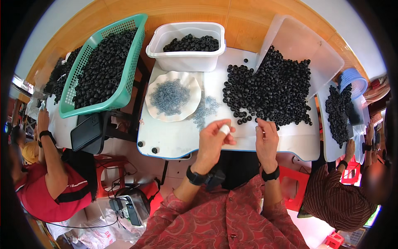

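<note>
The left hand (213,135) is held closed above the desk (178,139), a taped fingertip pinched against the thumb; whether anything is gripped cannot be told. The right hand (266,137) is curled, fingertips touching the near edge of the black rings (273,89) heaped on the desk. Grey beads (170,96) are held in a white plate (152,108) to the left.

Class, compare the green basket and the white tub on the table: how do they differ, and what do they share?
The green basket has mesh walls; the white tub has solid walls. The basket is tilted, propped off the table's edge; the tub sits flat on it. The basket is heaped full; the tub's load lies below its rim. Both hold small black rings.
</note>
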### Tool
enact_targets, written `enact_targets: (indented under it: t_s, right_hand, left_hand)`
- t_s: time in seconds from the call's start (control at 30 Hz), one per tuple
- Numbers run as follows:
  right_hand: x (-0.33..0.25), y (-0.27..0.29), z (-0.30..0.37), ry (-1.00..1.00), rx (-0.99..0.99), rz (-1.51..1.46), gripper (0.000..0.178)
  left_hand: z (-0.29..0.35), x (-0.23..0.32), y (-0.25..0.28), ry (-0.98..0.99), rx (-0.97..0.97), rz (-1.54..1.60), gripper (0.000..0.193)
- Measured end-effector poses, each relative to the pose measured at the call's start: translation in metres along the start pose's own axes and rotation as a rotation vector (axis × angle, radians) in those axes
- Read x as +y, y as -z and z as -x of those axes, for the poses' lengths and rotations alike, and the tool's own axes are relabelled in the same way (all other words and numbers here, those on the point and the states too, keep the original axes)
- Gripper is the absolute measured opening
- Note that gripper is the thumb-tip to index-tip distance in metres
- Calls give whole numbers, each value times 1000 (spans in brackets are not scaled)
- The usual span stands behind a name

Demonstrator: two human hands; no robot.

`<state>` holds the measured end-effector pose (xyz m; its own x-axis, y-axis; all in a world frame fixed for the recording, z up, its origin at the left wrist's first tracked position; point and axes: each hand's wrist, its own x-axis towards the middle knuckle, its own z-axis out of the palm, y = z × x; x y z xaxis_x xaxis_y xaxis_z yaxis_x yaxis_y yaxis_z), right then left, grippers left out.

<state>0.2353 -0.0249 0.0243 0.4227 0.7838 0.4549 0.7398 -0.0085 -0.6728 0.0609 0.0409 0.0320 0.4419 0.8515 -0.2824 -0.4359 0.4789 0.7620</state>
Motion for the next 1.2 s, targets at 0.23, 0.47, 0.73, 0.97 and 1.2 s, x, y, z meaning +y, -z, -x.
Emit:
enact_targets:
  t_s: [0.23, 0.47, 0.73, 0.97, 1.2]
  right_hand:
    - [6, -11, -16, -46, -52, 259, 25]
    - [8, -16, -20, -73, -91, 365, 25]
    - [13, -18, -23, -85, -97, 323, 15]
    - [9, -19, -22, -177, -109, 246, 13]
    - [3, -18, -22, -177, -106, 244, 19]
  left_hand:
    - [21, -28, 11, 70, -20, -13, 25]
    - [9, -29, 6, -34, -30, -257, 24]
    - [-12, -36, -10, -624, 50, -925, 26]
    - [-31, -34, -24, -628, 105, -1267, 25]
    - [-32, -37, -23, -616, 112, -1320, 23]
